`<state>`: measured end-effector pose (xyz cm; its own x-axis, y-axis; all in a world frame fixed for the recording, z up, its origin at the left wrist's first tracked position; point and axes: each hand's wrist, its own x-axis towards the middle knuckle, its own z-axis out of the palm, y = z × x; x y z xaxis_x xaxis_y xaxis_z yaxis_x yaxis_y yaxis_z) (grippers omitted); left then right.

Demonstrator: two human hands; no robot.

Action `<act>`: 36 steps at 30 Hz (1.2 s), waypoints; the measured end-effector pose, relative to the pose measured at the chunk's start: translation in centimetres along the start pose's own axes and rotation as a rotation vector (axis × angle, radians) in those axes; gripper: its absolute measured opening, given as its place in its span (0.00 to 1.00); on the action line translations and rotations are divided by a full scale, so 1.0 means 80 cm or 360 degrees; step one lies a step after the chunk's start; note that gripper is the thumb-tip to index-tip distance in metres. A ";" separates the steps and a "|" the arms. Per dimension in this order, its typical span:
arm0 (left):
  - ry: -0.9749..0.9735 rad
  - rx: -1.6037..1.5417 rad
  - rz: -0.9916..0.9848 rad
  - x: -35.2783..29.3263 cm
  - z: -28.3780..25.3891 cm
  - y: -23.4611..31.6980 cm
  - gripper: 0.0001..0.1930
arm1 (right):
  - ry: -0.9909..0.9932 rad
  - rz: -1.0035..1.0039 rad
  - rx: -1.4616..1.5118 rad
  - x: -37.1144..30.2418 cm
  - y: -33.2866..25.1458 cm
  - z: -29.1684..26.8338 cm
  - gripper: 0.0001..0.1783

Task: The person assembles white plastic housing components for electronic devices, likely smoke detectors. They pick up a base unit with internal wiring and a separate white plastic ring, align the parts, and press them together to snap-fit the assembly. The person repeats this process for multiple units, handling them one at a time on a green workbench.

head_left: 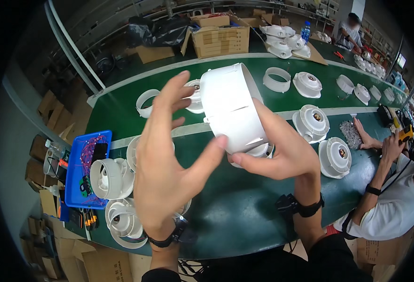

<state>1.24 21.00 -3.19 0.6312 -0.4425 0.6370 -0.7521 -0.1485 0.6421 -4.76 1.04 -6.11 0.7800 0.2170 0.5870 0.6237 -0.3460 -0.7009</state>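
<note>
In the head view, the right hand (291, 150) holds a white ring (228, 101) by its right and lower side, thumb bent in under the near edge. The ring is up in the air above the green table (244, 216), tilted, its opening turned to the right. The left hand (162, 176) is spread wide at the ring's left, fingers raised clear of it and thumb tip at its lower edge; whether the thumb presses there, I cannot tell. Left of that hand lies a blue tray (69, 188) with red wires (92, 150) inside, and white housings (121, 218) stand between tray and hand. To the right, two more housings (311, 123) sit one behind the other. Beyond them, a co-worker (380, 211) has one hand beside a silvery mesh (351, 135) and the other at a yellow tool (405, 135). A carton (221, 41) stands past the table's far edge.
</note>
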 end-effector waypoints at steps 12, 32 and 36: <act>0.0285 -0.0183 -0.0005 0.002 0.007 -0.002 0.26 | -0.0230 -0.0163 -0.0078 0.002 -0.003 -0.014 0.20; -0.0287 -0.0121 0.0012 -0.004 -0.001 0.004 0.27 | -0.0050 -0.0070 -0.0069 0.009 0.012 -0.010 0.17; -0.0250 -0.0023 0.0191 0.000 0.006 -0.001 0.24 | 0.0145 0.0293 0.0358 0.005 0.013 -0.010 0.18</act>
<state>1.20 20.61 -3.47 0.4987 -0.5893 0.6357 -0.8167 -0.0739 0.5723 -3.83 0.03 -6.25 0.8795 0.0833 0.4686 0.4760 -0.1587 -0.8650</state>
